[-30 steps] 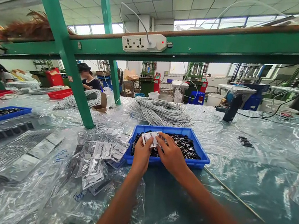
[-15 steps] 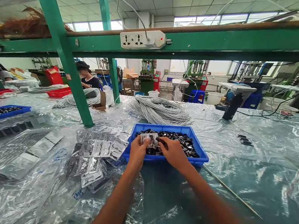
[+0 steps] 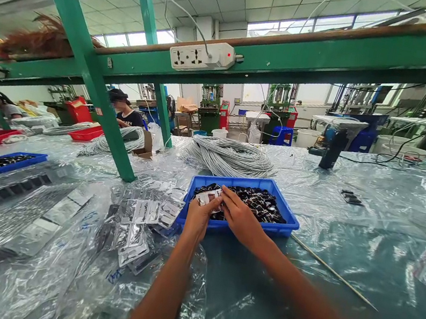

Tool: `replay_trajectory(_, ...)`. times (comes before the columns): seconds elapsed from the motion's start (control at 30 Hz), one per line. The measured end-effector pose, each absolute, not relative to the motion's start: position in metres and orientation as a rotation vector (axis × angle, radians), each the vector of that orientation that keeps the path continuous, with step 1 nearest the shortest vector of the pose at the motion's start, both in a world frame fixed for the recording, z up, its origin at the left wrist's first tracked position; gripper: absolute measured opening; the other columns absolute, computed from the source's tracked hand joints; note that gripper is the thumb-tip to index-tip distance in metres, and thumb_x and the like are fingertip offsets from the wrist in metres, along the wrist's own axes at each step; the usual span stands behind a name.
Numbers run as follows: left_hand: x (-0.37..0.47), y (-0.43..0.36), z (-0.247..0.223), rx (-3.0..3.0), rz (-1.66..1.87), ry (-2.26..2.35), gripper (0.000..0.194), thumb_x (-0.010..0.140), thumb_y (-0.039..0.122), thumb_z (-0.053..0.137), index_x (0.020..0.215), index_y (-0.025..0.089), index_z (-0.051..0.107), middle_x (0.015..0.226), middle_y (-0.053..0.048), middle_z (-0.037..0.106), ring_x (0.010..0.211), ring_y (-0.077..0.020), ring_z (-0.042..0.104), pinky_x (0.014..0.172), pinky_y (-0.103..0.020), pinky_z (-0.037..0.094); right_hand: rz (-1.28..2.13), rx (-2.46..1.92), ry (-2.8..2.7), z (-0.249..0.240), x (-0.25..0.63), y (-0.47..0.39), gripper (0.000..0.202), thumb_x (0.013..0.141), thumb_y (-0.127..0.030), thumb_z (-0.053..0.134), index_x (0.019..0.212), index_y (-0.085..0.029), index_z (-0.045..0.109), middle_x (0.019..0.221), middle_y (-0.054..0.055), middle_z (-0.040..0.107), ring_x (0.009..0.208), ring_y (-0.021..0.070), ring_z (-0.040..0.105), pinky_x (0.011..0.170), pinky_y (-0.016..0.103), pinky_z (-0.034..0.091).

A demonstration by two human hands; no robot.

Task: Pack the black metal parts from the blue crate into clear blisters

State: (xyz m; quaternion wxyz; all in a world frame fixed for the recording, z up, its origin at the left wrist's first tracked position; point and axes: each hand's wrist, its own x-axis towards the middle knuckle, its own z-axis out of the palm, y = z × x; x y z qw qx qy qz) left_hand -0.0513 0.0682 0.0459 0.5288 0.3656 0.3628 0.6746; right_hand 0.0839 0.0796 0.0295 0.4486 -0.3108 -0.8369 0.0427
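Note:
Over the front of a blue tray (image 3: 292, 226) filled with small black parts (image 3: 266, 204), my left hand (image 3: 200, 214) grips a small clear packet (image 3: 208, 197) with its thumb on top. My right hand (image 3: 237, 213) touches the packet's right edge, its fingers stretched together against my left thumb. Whether anything is between the right fingers is hidden. Left of the tray lies a pile of similar flat packets (image 3: 147, 213) on clear plastic.
Behind the tray lies a coil of grey cable (image 3: 233, 157). A thin stick (image 3: 335, 272) lies to the right, and a black device (image 3: 334, 149) stands farther back. A green post (image 3: 108, 125) rises at left; a person (image 3: 126, 112) sits beyond it.
My right fingers have straightened and moved left onto the packet, meeting my left thumb. The dark piece seen at the right fingertips earlier is no longer visible. The view has shifted slightly.

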Motion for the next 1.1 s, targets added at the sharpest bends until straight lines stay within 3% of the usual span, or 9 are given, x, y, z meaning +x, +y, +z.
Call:
replay_trajectory(0.17, -0.055, 0.069, 0.042, 0.873, 1.638, 0.975, 0.039, 0.048, 0.029, 0.089, 0.077, 0.012, 0.070, 0.068, -0.002, 0.069, 0.063, -0.0141, 0.061, 0.064, -0.026, 0.045, 0.089, -0.764, -2.028, 0.028, 0.079, 0.072, 0.047, 0.093, -0.014, 0.047, 0.139, -0.008, 0.051, 0.145, 0.021, 0.049, 0.136, 0.0287, 0.047, 0.113, 0.048, 0.043)
replay_trajectory(0.47, -0.055, 0.068, 0.047, 0.821, 1.679, 0.828, 0.040, 0.041, 0.026, 0.092, 0.073, 0.014, 0.069, 0.070, -0.001, 0.070, 0.066, -0.0139, 0.062, 0.069, -0.026, 0.048, 0.118, -0.710, -1.941, 0.026, 0.076, 0.073, 0.044, 0.092, -0.019, 0.057, 0.134, -0.008, 0.055, 0.140, 0.021, 0.054, 0.131, 0.0284, 0.052, 0.110, 0.046, 0.046)
replay_trajectory(0.7, -0.068, 0.070, 0.044, 0.969, 1.626, 0.893, 0.042, 0.044, 0.025, 0.090, 0.079, 0.016, 0.069, 0.065, 0.004, 0.063, 0.062, -0.0111, 0.057, 0.063, -0.024, 0.045, 0.456, -0.773, -1.772, 0.031, 0.074, 0.068, 0.037, 0.087, -0.024, 0.065, 0.124, -0.019, 0.063, 0.133, 0.013, 0.063, 0.114, 0.0261, 0.065, 0.095, 0.041, 0.057)
replay_trajectory(0.83, -0.069, 0.070, 0.048, 1.248, 1.581, 1.111, 0.035, 0.053, 0.032, 0.084, 0.081, 0.017, 0.070, 0.067, 0.002, 0.065, 0.061, -0.0121, 0.056, 0.062, -0.025, 0.044, 0.518, -0.810, -1.852, 0.036, 0.080, 0.074, 0.035, 0.083, -0.015, 0.064, 0.118, -0.014, 0.065, 0.121, 0.015, 0.069, 0.095, 0.0231, 0.072, 0.082, 0.035, 0.060)
replay_trajectory(0.97, -0.070, 0.066, 0.059, 1.523, 1.600, 1.489, 0.024, 0.064, 0.034, 0.073, 0.085, 0.020, 0.070, 0.068, 0.002, 0.065, 0.062, -0.0151, 0.057, 0.063, -0.027, 0.044, 0.346, -0.978, -1.986, 0.042, 0.082, 0.078, 0.027, 0.082, -0.006, 0.057, 0.105, -0.013, 0.070, 0.093, 0.011, 0.075, 0.082, 0.0221, 0.072, 0.080, 0.035, 0.057)
replay_trajectory(1.03, -0.077, 0.066, 0.065, 1.551, 1.696, 1.744, 0.023, 0.068, 0.034, 0.068, 0.087, 0.020, 0.069, 0.071, 0.001, 0.066, 0.066, -0.0174, 0.059, 0.068, -0.030, 0.046, 0.284, -1.049, -2.008, 0.047, 0.081, 0.079, 0.029, 0.085, -0.005, 0.054, 0.107, -0.013, 0.070, 0.097, 0.011, 0.075, 0.090, 0.0228, 0.071, 0.087, 0.036, 0.055)
replay_trajectory(1.1, -0.092, 0.067, 0.069, 1.516, 1.907, 1.985, 0.029, 0.073, 0.036, 0.064, 0.097, 0.018, 0.066, 0.082, -0.004, 0.067, 0.076, -0.0215, 0.062, 0.077, -0.037, 0.048, 0.207, -1.091, -2.030, 0.054, 0.082, 0.082, 0.036, 0.087, -0.006, 0.053, 0.120, -0.013, 0.066, 0.119, 0.015, 0.069, 0.113, 0.0250, 0.064, 0.099, 0.039, 0.050)
